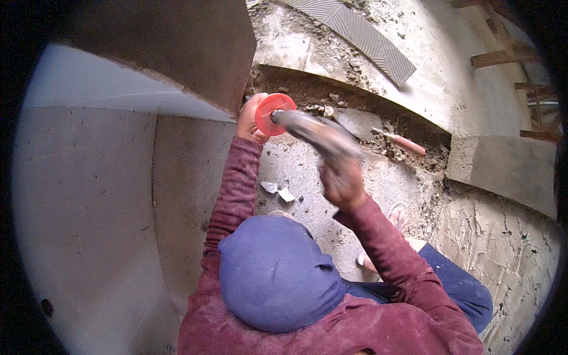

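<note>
My left hand is closed around a chisel whose round red-orange hand guard faces up. The guard covers most of the fingers, and the chisel's blade is out of sight below. In my right hand is a hammer, grey and smeared by motion. Its far end overlaps the middle of the guard; whether it touches the chisel I cannot tell. Both hands are over the near edge of a rubble-strewn trench. To the right of the hammer, a trowel with a pinkish-red handle lies on the rubble.
Ridged grey strips lie beyond the trench. A dark slab overhangs the upper left, above a pale wall. White fragments sit on the rough floor. A concrete block stands at right, near wooden pieces.
</note>
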Demonstrator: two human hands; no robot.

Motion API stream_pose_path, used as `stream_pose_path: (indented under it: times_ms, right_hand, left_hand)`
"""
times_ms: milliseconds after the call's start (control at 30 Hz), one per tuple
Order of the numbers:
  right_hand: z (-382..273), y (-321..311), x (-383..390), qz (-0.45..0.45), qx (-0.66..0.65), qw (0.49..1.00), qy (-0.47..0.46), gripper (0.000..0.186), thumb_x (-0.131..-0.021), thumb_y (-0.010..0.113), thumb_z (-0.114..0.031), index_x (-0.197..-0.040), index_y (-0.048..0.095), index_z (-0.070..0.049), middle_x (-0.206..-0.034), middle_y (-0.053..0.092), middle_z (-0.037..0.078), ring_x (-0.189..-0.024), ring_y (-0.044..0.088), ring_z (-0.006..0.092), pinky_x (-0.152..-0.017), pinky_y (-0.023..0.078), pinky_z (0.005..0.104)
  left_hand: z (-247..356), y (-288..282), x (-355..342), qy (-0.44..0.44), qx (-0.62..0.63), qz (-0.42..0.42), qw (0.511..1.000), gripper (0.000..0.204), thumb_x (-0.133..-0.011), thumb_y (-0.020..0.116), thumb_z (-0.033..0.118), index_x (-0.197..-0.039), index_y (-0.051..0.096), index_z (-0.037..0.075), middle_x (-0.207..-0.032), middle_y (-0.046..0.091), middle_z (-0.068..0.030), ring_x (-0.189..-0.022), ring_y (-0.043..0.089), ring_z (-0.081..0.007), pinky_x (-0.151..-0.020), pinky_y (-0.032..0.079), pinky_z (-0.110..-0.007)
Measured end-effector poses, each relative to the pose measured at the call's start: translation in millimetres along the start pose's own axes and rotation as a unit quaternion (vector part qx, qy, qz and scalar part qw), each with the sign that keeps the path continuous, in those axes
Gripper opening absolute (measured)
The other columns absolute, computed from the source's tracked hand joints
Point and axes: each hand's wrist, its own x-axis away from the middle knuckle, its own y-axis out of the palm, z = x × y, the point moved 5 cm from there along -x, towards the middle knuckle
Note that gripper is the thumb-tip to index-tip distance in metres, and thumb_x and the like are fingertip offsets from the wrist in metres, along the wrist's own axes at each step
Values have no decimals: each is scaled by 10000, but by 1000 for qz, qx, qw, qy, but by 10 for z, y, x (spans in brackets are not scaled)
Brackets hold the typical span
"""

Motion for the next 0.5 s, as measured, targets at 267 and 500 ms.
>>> stream_pose_path:
  times_ms: [267, 500]
  right_hand:
    - [132, -66, 262, -48, -11, 997, 59, 305, -956, 448, -224, -1097, 546, 29, -687, 545, 71, -608, 551, 198, -574, 455, 361]
    - [345, -512, 119, 59, -55, 969, 231, 270, -958, 514, -305, -994, 546, -40, -650, 534, 29, -510, 538, 131, -454, 446, 298]
  left_hand:
    - [-32, 124, 44, -130, 206, 64, 968, 233, -960, 426, 189, -912, 613, 61, -838, 668, -97, -732, 662, -193, -692, 565, -363]
    - [-821, 17, 115, -77, -214, 82, 970, 133, -876, 573, 147, -807, 556, 35, -709, 576, -66, -583, 607, -207, -522, 535, -349]
